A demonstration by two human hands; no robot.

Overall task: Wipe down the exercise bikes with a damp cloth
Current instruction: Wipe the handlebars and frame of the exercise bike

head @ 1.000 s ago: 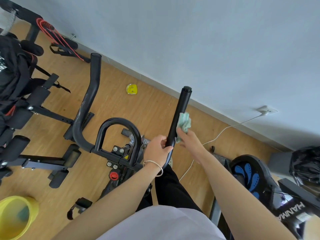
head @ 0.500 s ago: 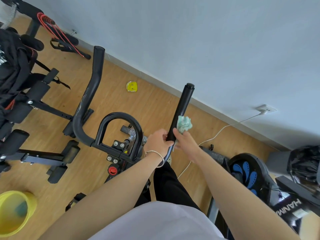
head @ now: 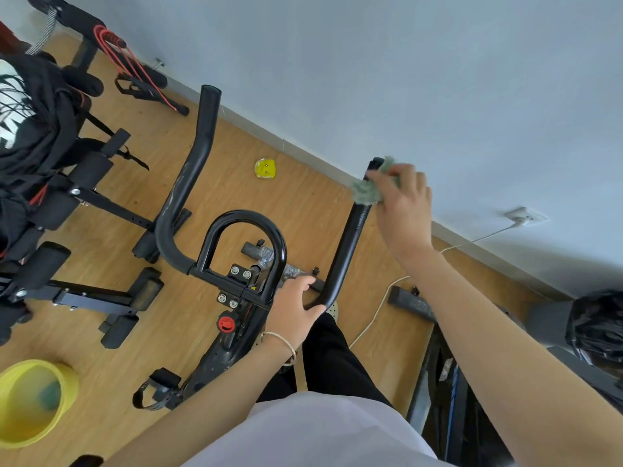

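Note:
A black exercise bike stands below me, its handlebars (head: pixel 242 227) spreading into a left horn, a centre loop and a right horn (head: pixel 347 251). My right hand (head: pixel 403 207) presses a crumpled green cloth (head: pixel 367 190) around the top end of the right horn, near its tip. My left hand (head: pixel 295 310) grips the lower bend of that same horn. A red knob (head: pixel 226 324) sits on the bike's frame below the bars.
A yellow bucket (head: pixel 64 396) with a green cloth inside stands on the wooden floor at lower left. A black weight bench (head: pixel 84 183) draped with dark clothing fills the left. Another machine (head: pixel 448 382) is at right; a white cable (head: pixel 377 315) runs to a wall socket (head: pixel 524 215).
My right hand has slid the cloth up the right horn from near my left hand to the tip. My left hand has shifted slightly lower on the bend.

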